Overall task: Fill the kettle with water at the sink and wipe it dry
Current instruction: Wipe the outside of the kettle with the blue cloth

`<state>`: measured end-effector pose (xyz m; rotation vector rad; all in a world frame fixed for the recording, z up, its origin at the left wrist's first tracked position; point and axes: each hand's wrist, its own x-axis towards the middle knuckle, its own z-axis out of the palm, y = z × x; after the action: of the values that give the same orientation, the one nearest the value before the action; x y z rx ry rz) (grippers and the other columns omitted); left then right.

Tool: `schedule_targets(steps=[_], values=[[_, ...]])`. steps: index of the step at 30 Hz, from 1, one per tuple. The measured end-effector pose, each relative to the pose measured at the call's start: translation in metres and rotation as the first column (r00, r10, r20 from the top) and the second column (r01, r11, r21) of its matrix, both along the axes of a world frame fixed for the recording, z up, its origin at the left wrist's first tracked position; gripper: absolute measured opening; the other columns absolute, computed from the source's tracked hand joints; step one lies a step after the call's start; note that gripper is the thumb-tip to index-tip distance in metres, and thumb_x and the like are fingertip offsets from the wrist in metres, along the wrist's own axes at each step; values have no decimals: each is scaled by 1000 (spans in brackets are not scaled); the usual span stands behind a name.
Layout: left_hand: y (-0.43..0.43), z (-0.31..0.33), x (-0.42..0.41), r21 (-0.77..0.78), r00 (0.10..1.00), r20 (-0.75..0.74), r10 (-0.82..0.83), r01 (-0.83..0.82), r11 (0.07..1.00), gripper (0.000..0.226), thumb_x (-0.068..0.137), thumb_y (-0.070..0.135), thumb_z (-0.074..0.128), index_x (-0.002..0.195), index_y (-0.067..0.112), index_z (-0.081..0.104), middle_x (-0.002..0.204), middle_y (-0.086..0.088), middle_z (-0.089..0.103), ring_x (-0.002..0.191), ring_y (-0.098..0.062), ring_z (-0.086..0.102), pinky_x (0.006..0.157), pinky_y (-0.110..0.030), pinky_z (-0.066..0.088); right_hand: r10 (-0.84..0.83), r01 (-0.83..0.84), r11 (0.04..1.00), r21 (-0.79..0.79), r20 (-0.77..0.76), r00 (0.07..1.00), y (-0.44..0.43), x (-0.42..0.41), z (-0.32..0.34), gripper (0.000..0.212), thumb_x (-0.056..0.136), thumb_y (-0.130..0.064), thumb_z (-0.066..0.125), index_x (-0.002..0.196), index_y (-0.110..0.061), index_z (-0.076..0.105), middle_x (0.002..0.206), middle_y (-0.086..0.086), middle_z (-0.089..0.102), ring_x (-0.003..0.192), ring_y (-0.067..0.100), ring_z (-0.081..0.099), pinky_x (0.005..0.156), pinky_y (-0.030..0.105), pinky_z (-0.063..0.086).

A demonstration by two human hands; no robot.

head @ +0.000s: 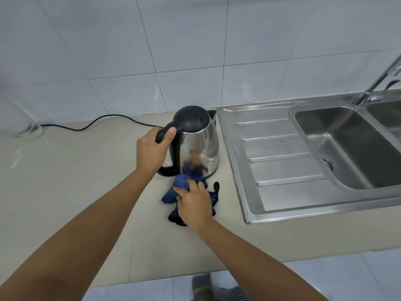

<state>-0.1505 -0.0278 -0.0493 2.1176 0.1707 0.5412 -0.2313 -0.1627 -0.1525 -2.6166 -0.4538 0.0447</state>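
A steel kettle (pixel 201 146) with a black lid and black handle stands upright on the beige counter (pixel 71 187), just left of the sink. My left hand (pixel 152 149) is wrapped around the handle, thumb on top. A crumpled dark blue cloth (pixel 180 187) lies on the counter at the kettle's front base. My right hand (pixel 194 203) rests on the cloth with fingers curled into it. The cloth's top edge touches the kettle's lower wall. The lid is closed.
A stainless sink (pixel 282 153) with a ribbed drainboard and deep basin fills the right side, its faucet (pixel 377 81) at the far right. A black power cord (pixel 97 122) trails along the back wall. A clear glass container (pixel 26 124) stands at far left.
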Motion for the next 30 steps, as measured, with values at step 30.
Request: schedule_targets(steps=[30], values=[[10, 2, 4, 63, 995, 53, 83, -86, 994, 39, 92, 53, 46, 67, 25, 56, 60, 9, 54, 63, -15, 53, 57, -32, 40, -412, 297, 634, 714, -14, 911, -39, 7, 32, 38, 97, -23, 56, 134, -32, 54, 134, -13, 35, 122, -14, 31, 100, 10, 28]])
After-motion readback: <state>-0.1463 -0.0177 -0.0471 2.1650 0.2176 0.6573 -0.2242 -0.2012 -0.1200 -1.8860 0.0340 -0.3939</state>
